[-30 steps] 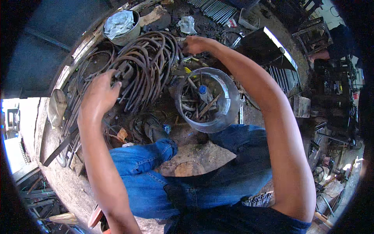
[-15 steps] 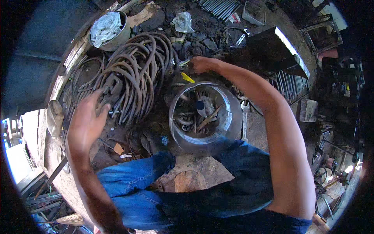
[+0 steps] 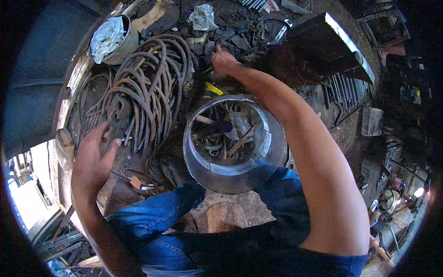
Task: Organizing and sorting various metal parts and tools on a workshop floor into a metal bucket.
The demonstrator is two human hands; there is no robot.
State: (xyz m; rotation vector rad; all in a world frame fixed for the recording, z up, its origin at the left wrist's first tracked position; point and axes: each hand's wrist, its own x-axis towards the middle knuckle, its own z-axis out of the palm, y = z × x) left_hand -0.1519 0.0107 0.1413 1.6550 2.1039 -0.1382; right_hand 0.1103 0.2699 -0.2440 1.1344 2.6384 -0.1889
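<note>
Near the ground's (image 3: 260,208) left edge, the left hand (image 3: 91,161) is spread beside a coil (image 3: 146,94). The right hand's (image 3: 224,63) grip cannot be told.

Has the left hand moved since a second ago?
Yes: the left hand has moved back toward the person, farther from the pot beside the bent rods.

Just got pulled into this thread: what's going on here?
Someone in jeans is working with bare hands. The left hand is open, thumb apart from the fingers, at the near end of a heap of bent rods. The right hand is out by some dark lumps, past an open drum; can't tell if it grips anything. The drum sits by the knees, with odds and ends inside.
</note>
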